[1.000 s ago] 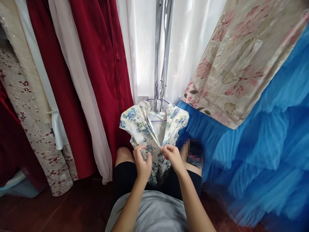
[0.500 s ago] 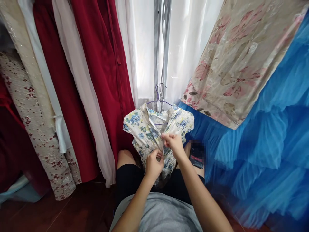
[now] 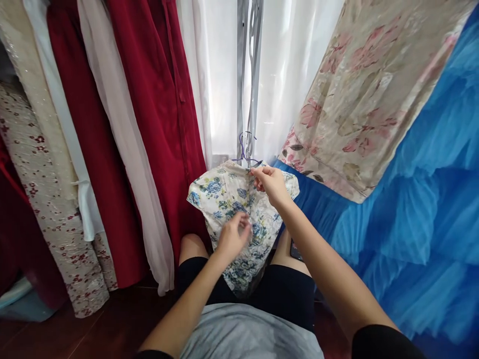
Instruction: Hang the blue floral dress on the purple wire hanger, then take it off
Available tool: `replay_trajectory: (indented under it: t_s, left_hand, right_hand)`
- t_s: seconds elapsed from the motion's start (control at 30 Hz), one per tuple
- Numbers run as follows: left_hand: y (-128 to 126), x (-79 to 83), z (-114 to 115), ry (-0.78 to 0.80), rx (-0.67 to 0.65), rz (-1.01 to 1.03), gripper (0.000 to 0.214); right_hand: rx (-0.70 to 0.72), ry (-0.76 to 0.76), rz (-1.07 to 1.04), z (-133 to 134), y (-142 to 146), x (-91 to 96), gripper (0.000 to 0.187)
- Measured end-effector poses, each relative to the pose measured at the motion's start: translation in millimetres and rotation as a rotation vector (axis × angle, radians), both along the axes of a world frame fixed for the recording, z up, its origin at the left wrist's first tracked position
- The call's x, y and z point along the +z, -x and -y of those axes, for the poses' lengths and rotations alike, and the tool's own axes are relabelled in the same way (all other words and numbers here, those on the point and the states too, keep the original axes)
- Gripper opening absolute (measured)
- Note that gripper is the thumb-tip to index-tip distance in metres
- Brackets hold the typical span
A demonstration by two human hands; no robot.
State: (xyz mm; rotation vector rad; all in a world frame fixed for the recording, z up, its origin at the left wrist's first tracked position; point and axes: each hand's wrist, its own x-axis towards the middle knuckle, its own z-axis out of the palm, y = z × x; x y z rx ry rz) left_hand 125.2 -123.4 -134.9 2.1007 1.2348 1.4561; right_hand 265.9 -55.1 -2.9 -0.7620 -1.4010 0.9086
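Observation:
A white sleeveless-looking dress with blue flowers (image 3: 224, 199) hangs from a purple hanger (image 3: 242, 149) in front of my lap. Its front is closed up to the neck. My right hand (image 3: 271, 182) pinches at the neckline, at the top of the middle seam; the fingers hide the small zipper pull there. Over the lower middle of the dress is my left hand (image 3: 232, 237), slightly blurred, thumb and fingers apart, with nothing in it. Whether it touches the fabric I cannot tell.
Dark red gowns (image 3: 157, 89) and a patterned one (image 3: 56, 224) hang at left. On the right are a beige floral garment (image 3: 359, 109) and a blue ruffled gown (image 3: 404, 224). A metal stand (image 3: 241, 75) rises behind the hanger. A phone (image 3: 295, 251) lies by my right thigh.
My right hand has moved up from mid-chest to the neckline, and the open V of the dress has closed. My left hand has let go of the fabric and opened.

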Motion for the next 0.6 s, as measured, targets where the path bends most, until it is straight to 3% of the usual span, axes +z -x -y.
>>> replay_trajectory:
  t_s: [0.13, 0.23, 0.33, 0.43, 0.5, 0.6]
  left_hand:
    - [10, 79.7, -31, -0.311, 0.111, 0.003, 0.03]
    - [10, 120.4, -47, -0.394, 0.085, -0.134, 0.018]
    - [6, 137.9, -49, -0.429, 0.117, -0.199, 0.017]
    - [13, 147.4, -49, -0.489, 0.161, -0.085, 0.017]
    - [30, 153.8, -55, -0.513, 0.186, 0.1, 0.019]
    - [78, 156.5, -75, -0.478, 0.235, 0.438, 0.018]
  right_hand:
    - [-0.073, -0.119, 0.119, 10, -6, -2.9, 0.025]
    - [-0.119, -0.189, 0.191, 10, -7, -0.6, 0.027]
    - [-0.164, -0.228, 0.203, 2, -4, -7.9, 0.028]
    - [-0.224, -0.23, 0.231, -9, 2, -31.1, 0.028]
    - [-0.212, -0.159, 0.271, -13, 6, -50.7, 0.027]
    - [-0.112, -0.004, 0.217, -10, 10, -73.6, 0.028]
